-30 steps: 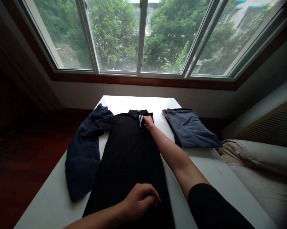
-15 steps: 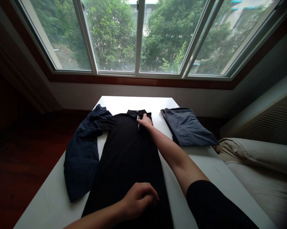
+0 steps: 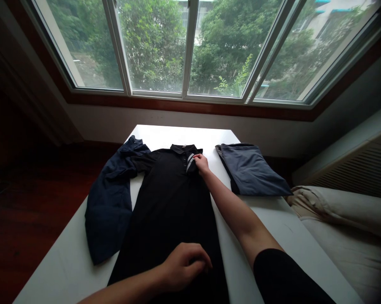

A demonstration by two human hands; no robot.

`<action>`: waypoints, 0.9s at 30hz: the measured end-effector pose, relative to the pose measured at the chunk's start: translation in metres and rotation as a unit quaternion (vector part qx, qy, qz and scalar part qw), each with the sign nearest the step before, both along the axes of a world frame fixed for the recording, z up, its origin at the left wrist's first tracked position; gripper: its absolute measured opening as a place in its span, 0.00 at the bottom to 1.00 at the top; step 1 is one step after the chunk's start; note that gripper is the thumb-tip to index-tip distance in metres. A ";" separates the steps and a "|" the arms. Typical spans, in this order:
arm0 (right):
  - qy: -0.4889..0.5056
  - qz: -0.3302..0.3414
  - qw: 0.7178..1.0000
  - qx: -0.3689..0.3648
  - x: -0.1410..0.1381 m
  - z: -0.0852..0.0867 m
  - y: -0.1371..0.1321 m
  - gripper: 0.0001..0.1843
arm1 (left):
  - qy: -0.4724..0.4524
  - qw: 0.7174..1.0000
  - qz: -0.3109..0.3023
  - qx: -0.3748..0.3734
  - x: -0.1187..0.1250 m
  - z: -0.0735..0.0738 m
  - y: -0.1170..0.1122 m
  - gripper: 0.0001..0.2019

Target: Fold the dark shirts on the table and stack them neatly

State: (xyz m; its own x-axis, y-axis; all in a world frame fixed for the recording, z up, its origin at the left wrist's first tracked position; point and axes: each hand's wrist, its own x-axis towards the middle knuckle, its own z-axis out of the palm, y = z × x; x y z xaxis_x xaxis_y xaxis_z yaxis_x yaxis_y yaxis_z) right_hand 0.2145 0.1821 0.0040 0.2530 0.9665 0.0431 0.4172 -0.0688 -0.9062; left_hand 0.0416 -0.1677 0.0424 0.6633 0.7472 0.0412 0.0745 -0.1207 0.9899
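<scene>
A black polo shirt (image 3: 174, 202) lies front up, its collar towards the window and its left-hand sleeve spread outward. My right hand (image 3: 201, 163) is closed in a pinch on the shirt's other sleeve (image 3: 190, 164), which is folded in over the chest beside the button placket. Pale stripes show on that sleeve. Over the lower part of the shirt is my left hand (image 3: 187, 266), its fingers loosely curled towards the thumb and no cloth seen in them. Whether it touches the shirt I cannot tell.
A dark blue garment (image 3: 110, 207) lies along the table's left side, partly under the spread sleeve. On the right is a folded grey-blue garment (image 3: 254, 169). The white table (image 3: 60, 257) stands before a window (image 3: 187, 50). Beige cushioning (image 3: 342, 211) adjoins it on the right.
My right hand has shifted slightly right and down with the sleeve, and more of its pale stripes shows. The left hand keeps its place and shape. The view has tilted a little.
</scene>
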 end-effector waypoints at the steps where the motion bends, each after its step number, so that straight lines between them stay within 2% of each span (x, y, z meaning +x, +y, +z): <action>1: 0.005 0.005 1.000 -0.018 0.003 -0.001 -0.001 0.13 | 0.003 1.000 -0.002 0.000 0.000 0.001 0.000 0.12; 4: -0.021 0.006 1.000 -0.003 0.009 0.000 -0.004 0.12 | 0.008 1.000 -0.006 0.002 0.000 0.003 0.000 0.12; 7: -0.105 -0.003 0.994 0.038 0.013 0.004 -0.008 0.12 | 0.007 1.000 -0.006 0.006 0.000 0.003 0.000 0.12; 14: -0.263 -0.003 0.965 0.014 0.025 0.000 -0.019 0.15 | 0.010 1.000 -0.008 0.009 0.000 0.003 0.000 0.12; 19: -0.341 0.027 0.940 0.016 0.033 -0.002 -0.016 0.17 | 0.015 1.000 -0.011 0.013 0.000 0.004 0.000 0.12; 21: -0.340 0.044 0.939 0.026 0.037 -0.002 -0.012 0.18 | 0.017 1.000 -0.011 0.015 0.000 0.005 0.000 0.12; 23: -0.304 0.053 0.950 0.035 0.042 -0.001 -0.006 0.19 | 0.019 1.000 -0.009 0.015 0.000 0.007 0.000 0.12; 27: -0.192 0.017 0.981 0.026 0.054 0.001 0.005 0.18 | 0.027 0.999 -0.011 0.018 0.000 0.009 0.000 0.11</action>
